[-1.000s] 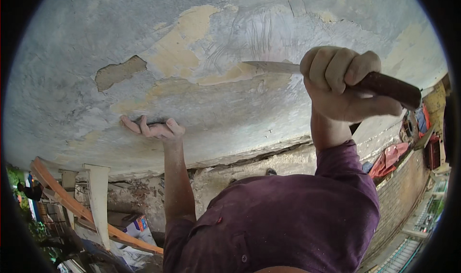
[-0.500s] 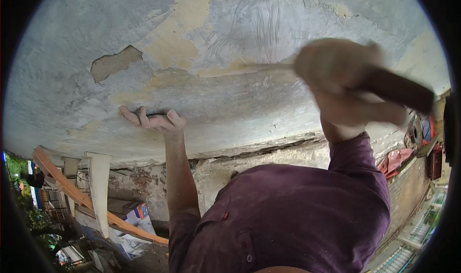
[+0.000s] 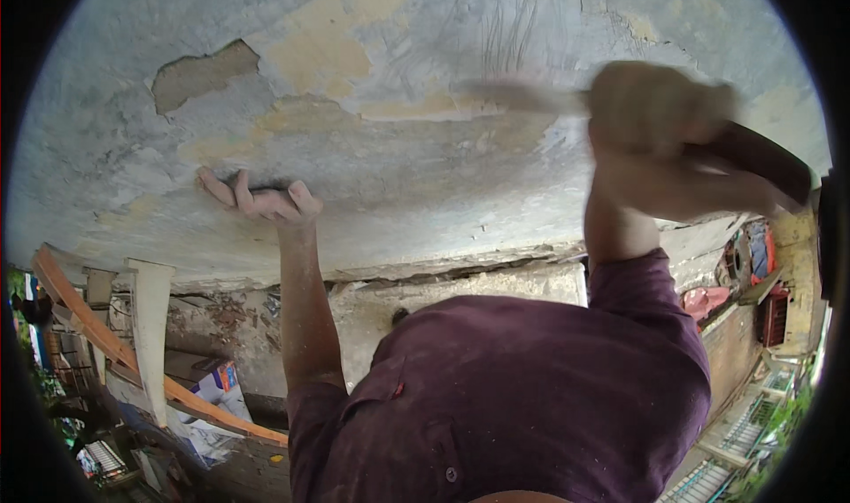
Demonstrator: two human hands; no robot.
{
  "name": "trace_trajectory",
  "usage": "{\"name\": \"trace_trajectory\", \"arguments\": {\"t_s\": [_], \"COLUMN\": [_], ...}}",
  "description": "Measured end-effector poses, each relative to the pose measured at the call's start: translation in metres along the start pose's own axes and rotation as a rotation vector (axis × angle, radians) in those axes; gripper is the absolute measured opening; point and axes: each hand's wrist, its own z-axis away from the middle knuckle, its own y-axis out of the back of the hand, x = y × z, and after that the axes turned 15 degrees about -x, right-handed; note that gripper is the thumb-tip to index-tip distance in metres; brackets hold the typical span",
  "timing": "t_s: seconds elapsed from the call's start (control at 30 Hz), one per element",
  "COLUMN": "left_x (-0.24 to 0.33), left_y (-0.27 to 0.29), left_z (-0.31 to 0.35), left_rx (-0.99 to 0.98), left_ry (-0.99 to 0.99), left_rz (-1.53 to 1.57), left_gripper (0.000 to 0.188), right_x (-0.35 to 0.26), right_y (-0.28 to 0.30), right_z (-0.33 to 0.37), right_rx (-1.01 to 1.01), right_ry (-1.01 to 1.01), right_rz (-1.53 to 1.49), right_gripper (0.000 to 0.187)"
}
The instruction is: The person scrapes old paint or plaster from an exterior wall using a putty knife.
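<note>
My left hand rests against a grey plastered surface, its fingers spread and nothing in them. At the right, my raised right hand is closed round a long-bladed tool. Motion smears both that hand and the tool's pale blade, which points left across the plaster. The tool's thick dark brown handle sticks out below the hand toward the right. Whether the blade touches the plaster I cannot tell. Beside the blade runs a cream-yellow strip with a ragged edge. Scratch marks lie above it.
A bare brown patch breaks the plaster at upper left. Below the plaster runs a cracked ledge. An orange-brown wooden beam, a pale post and a white-blue box are at lower left. Red cloth lies at right.
My right hand has shifted right with the tool, and more of its blade shows. The view has shifted a little; my left hand stays on the plaster.
</note>
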Motion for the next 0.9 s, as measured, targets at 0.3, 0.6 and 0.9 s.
{"name": "trace_trajectory", "arguments": {"t_s": [0.3,0.6,0.9], "left_x": [-0.006,-0.008,-0.002], "left_y": [0.01,0.005,0.007], "left_z": [0.013,0.006,0.005], "left_rx": [-0.005,-0.007,0.021], "left_ry": [-0.015,-0.03,0.004], "left_rz": [-0.044,-0.062,-0.053], "left_gripper": [0.05,0.05,0.048], "right_x": [0.03,0.002,0.021], "right_y": [-0.032,-0.012,-0.027], "right_z": [0.007,-0.01,-0.002], "right_rx": [0.135,0.022,0.073], "right_ry": [-0.067,-0.012,-0.109], "right_rz": [0.003,0.038,0.035], "right_gripper": [0.064,0.063,0.069]}}
